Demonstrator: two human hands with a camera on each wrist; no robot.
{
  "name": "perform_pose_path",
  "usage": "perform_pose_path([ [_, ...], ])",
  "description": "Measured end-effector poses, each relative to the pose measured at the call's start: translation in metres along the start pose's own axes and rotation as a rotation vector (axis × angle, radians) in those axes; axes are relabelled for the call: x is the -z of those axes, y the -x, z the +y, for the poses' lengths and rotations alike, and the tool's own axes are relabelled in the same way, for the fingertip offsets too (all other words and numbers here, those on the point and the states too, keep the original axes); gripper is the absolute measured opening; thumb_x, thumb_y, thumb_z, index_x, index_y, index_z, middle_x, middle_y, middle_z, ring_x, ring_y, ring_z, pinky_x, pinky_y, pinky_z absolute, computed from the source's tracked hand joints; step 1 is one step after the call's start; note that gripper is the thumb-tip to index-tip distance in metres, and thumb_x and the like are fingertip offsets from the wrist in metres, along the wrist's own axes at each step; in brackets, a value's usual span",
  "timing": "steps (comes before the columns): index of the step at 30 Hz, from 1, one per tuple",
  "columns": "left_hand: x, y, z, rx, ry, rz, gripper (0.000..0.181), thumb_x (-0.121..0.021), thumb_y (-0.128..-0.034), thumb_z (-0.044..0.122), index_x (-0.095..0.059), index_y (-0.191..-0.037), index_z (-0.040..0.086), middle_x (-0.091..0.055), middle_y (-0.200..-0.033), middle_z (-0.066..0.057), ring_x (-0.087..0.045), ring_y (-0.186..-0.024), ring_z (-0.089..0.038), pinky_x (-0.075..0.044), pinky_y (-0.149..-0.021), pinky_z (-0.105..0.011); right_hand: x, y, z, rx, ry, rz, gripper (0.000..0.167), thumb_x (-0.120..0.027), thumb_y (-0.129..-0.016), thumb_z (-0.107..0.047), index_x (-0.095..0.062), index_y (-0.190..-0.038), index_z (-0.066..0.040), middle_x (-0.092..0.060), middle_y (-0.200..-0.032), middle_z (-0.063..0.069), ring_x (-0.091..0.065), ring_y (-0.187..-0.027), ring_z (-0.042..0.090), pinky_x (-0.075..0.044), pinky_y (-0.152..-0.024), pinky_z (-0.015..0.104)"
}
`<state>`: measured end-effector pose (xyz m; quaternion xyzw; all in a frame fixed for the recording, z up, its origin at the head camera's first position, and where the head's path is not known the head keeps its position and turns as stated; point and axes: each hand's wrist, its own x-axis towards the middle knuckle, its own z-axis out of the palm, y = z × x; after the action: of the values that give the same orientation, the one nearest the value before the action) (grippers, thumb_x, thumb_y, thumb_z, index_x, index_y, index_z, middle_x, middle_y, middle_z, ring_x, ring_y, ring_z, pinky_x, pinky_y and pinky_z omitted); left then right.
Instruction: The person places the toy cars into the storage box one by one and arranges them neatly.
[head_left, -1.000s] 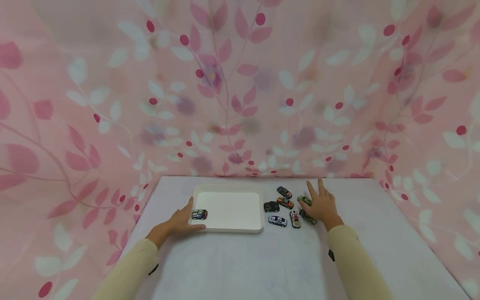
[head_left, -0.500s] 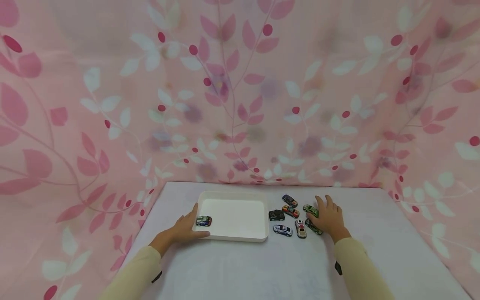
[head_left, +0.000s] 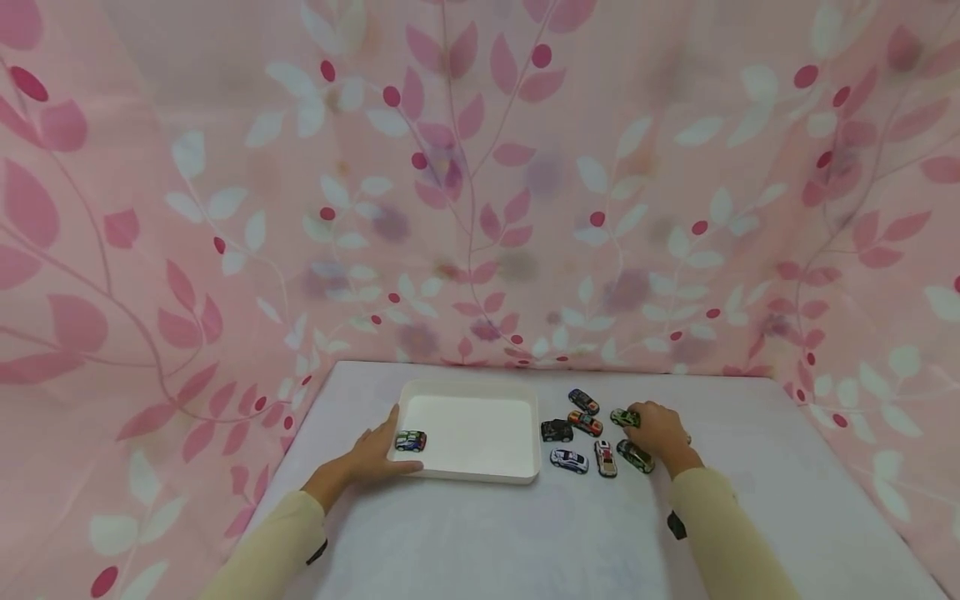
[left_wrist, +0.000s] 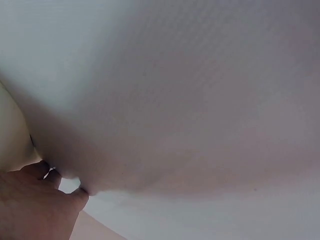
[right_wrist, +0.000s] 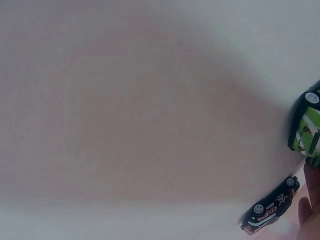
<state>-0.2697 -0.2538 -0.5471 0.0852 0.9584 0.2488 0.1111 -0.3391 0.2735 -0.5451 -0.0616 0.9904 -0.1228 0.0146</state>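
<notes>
My left hand (head_left: 369, 454) holds the left front corner of a white tray (head_left: 472, 478), with the thumb along the front wall and the fingers at the left side. Inside the tray, close to that hand, lies a multicoloured toy car (head_left: 410, 441). Over to the right, my right hand (head_left: 662, 431) pinches a bright green toy car (head_left: 622, 417) at its right end. A dark green toy car (head_left: 636, 456) lies just below the right hand. In the right wrist view, the hand (right_wrist: 311, 210) shows only partly at the lower right corner.
Between tray and right hand lie a blue-and-orange car (head_left: 583, 402), an orange car (head_left: 585, 422), a black car (head_left: 557, 431), a white car (head_left: 569, 461) and a red-and-white car (head_left: 605, 458). A pink floral cloth (head_left: 480, 250) hangs behind the white table (head_left: 480, 542).
My right hand has come down from above the cars, and its spread fingers have closed on the bright green car. The left hand stays at the tray corner. The head view has shifted slightly.
</notes>
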Motion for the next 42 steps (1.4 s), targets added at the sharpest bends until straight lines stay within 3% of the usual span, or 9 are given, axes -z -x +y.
perform_pose_path([
  [5,-0.003,0.002,0.0,0.014,0.008,0.004,0.13,-0.072,-0.0749,0.068,0.003,-0.158,0.002,-0.024,-0.161,-0.023,-0.025,-0.148,-0.04,-0.01,-0.12,-0.063,0.002,-0.001,-0.004,-0.052,-0.049,-0.033,0.043,-0.072,-0.088,-0.022,-0.064,-0.122,0.004,-0.064,-0.118,0.026,-0.06,-0.11,0.045,-0.047,-0.096,0.061],
  [15,0.009,0.001,0.004,0.005,0.01,0.02,0.128,-0.072,-0.077,0.065,0.005,-0.157,0.001,-0.022,-0.162,-0.023,-0.024,-0.149,-0.04,-0.009,-0.12,-0.064,0.015,-0.012,-0.011,-0.088,-0.095,-0.11,0.042,-0.072,-0.089,-0.018,-0.062,-0.122,0.005,-0.065,-0.118,0.025,-0.061,-0.104,0.04,-0.048,-0.094,0.06],
  [26,0.01,0.007,0.001,0.004,0.009,0.028,0.128,-0.073,-0.0769,0.064,0.004,-0.157,0.0,-0.022,-0.162,-0.023,-0.028,-0.147,-0.041,-0.011,-0.119,-0.064,0.015,-0.015,-0.017,-0.089,-0.085,-0.112,0.041,-0.072,-0.088,-0.018,-0.063,-0.121,0.006,-0.065,-0.116,0.024,-0.06,-0.105,0.04,-0.047,-0.096,0.059],
  [36,0.004,0.01,0.001,-0.011,0.024,0.037,0.128,-0.075,-0.0757,0.062,0.001,-0.157,-0.001,-0.026,-0.16,-0.025,-0.031,-0.146,-0.041,-0.015,-0.118,-0.064,0.014,-0.004,-0.011,-0.022,-0.075,-0.123,0.044,-0.072,-0.088,-0.018,-0.062,-0.123,0.006,-0.063,-0.118,0.026,-0.059,-0.108,0.043,-0.046,-0.096,0.061],
  [42,0.001,0.006,0.003,0.008,0.013,0.012,0.129,-0.073,-0.0746,0.067,0.001,-0.159,0.003,-0.023,-0.163,-0.019,-0.03,-0.147,-0.037,-0.014,-0.12,-0.061,0.012,-0.005,-0.008,0.01,-0.034,-0.071,0.045,-0.071,-0.087,-0.02,-0.062,-0.123,0.005,-0.064,-0.115,0.025,-0.061,-0.103,0.04,-0.049,-0.091,0.059],
])
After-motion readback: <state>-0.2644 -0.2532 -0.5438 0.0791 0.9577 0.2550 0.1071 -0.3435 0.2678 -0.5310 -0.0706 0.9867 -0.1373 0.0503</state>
